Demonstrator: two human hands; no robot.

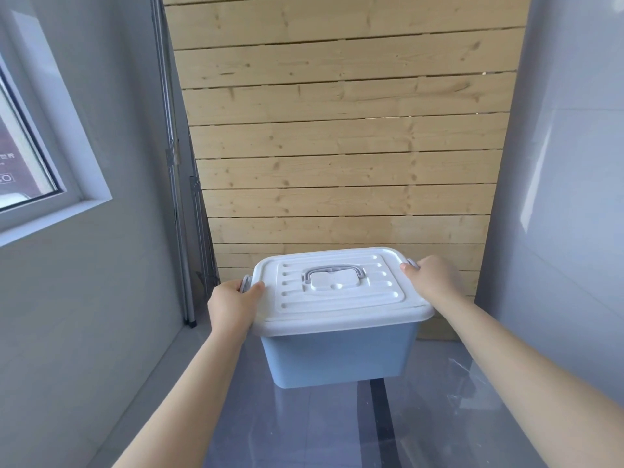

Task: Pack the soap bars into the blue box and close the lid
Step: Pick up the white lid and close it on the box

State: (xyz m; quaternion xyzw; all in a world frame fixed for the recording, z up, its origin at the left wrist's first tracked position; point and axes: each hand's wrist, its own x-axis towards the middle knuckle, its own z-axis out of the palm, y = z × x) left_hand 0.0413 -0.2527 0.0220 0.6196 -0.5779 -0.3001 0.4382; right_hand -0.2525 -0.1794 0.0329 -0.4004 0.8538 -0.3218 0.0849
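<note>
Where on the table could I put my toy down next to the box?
Bare table shows in front of the blue box, between the two forearms, and to the box's right toward the grey wall. It is crowded at the lid ends, where the left hand and right hand grip.

Bare indoor room: grey walls, window, pine plank panel, glossy table.

One head cam, wide-angle, looks fwd & down from above; blue box close at centre, wood slat wall just behind it
</note>
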